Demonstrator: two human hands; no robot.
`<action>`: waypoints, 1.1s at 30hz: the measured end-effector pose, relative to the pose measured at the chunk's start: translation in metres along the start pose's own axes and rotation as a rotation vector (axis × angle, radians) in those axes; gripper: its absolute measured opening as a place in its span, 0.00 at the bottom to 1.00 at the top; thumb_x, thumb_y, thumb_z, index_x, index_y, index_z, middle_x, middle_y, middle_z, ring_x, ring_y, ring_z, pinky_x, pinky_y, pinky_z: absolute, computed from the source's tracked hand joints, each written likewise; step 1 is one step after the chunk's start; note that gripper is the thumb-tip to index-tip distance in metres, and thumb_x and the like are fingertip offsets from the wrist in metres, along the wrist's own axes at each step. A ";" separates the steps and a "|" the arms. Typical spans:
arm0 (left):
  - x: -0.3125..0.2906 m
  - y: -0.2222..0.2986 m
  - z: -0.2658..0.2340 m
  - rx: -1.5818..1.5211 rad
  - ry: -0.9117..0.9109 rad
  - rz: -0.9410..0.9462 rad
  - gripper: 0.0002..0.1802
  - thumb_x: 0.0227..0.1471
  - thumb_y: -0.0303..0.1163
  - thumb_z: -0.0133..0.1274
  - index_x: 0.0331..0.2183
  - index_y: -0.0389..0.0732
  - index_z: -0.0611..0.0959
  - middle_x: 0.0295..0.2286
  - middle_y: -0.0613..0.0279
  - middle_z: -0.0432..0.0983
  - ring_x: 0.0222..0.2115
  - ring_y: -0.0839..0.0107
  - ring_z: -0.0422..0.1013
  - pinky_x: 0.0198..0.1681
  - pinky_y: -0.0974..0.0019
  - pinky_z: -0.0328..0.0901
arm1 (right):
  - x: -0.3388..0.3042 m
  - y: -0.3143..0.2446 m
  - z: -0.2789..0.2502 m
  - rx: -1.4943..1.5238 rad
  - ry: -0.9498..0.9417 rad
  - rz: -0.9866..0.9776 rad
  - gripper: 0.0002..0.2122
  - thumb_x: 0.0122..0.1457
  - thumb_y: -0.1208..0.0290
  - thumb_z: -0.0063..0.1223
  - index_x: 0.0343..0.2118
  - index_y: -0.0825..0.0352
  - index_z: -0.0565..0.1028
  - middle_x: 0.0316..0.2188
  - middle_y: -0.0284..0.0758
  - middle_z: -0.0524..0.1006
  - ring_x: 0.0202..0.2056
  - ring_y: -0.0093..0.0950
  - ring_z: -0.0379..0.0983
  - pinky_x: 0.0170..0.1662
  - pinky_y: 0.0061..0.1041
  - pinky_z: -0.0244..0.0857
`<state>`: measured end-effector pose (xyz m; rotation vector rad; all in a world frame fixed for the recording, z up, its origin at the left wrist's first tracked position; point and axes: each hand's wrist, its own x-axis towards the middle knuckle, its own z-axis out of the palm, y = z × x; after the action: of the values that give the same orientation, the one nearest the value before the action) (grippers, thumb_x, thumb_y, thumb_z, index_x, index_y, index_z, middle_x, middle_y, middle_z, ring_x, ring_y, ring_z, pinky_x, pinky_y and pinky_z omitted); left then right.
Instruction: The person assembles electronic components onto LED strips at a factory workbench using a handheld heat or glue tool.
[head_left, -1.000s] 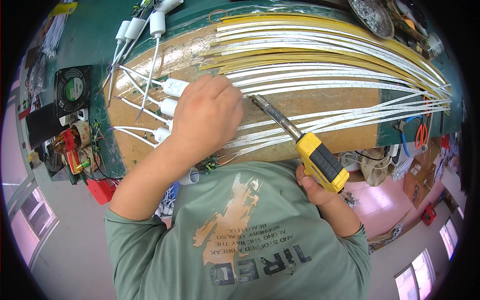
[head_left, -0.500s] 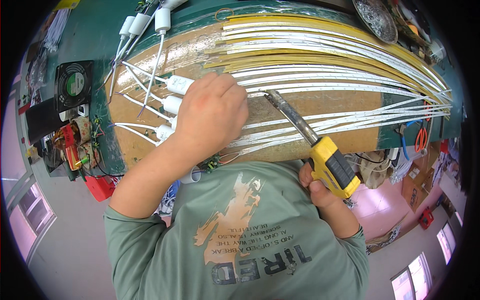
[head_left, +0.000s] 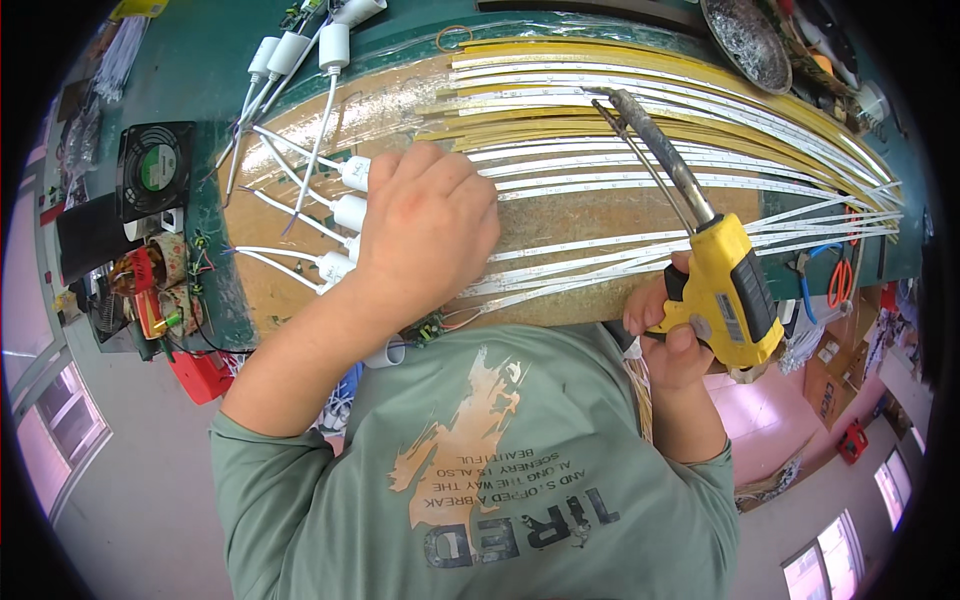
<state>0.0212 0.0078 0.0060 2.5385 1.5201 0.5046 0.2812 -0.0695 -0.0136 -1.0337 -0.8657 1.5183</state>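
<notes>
Green tabletop [head_left: 200, 70]: right fingers [head_left: 648, 303] grip a yellow-black soldering gun [head_left: 738, 285]; left fingers [head_left: 425, 165] curl, hold unclear.

A green bench [head_left: 205, 70] is being flanked by floor [head_left: 745, 400], greyish at left and pinkish at right, where light is being reflected, while windows [head_left: 838, 550] are being lit on both sides.
</notes>
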 end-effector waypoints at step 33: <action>-0.024 -0.028 -0.032 -0.083 -0.169 0.040 0.09 0.47 0.36 0.60 0.26 0.41 0.81 0.28 0.60 0.74 0.36 0.58 0.69 0.43 0.55 0.62 | 0.004 0.013 -0.007 0.119 -0.032 -0.026 0.36 0.52 0.55 0.67 0.58 0.70 0.61 0.22 0.30 0.67 0.22 0.24 0.66 0.26 0.25 0.64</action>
<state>-0.0240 -0.0011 0.0228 2.4824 1.3648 0.3400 0.2824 -0.0676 -0.0291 -0.9109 -0.7978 1.5486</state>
